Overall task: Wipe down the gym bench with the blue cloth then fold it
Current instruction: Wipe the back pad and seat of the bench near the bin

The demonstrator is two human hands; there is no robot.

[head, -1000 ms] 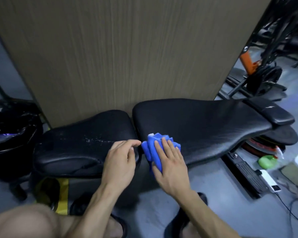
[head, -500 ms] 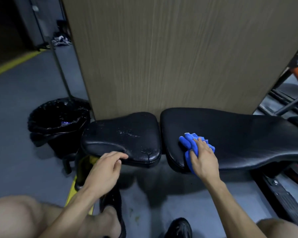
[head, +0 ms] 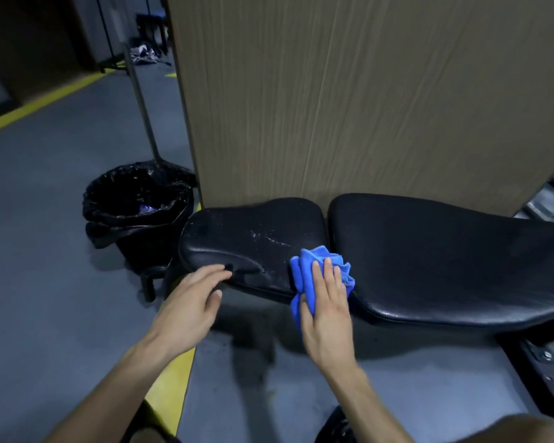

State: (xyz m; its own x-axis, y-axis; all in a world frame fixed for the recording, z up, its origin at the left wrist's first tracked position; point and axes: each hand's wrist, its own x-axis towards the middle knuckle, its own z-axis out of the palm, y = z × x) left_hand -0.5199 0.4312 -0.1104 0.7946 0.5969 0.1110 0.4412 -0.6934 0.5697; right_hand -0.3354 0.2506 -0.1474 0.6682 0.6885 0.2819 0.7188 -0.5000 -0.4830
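The black padded gym bench has a short seat pad [head: 250, 241] on the left and a long back pad [head: 445, 257] on the right, with a narrow gap between them. Scuffs and whitish flecks mark the seat pad. The bunched blue cloth [head: 307, 266] lies over the gap at the pads' near edge, partly hanging down. My right hand [head: 327, 302] presses flat on the cloth, fingers together. My left hand [head: 189, 302] rests open with its fingertips on the seat pad's near edge.
A tall wood-grain panel [head: 349, 100] stands right behind the bench. A black-lined bin [head: 138, 212] sits on the grey floor left of the seat, with a pole [head: 141, 103] rising behind it. Yellow floor lines [head: 45, 100] run at far left. Dark equipment [head: 550, 362] lies at right.
My right hand has slid the cloth left, from the back pad's end onto the gap and the seat pad's edge. My left hand has settled on the seat pad's front edge. My view shifted left.
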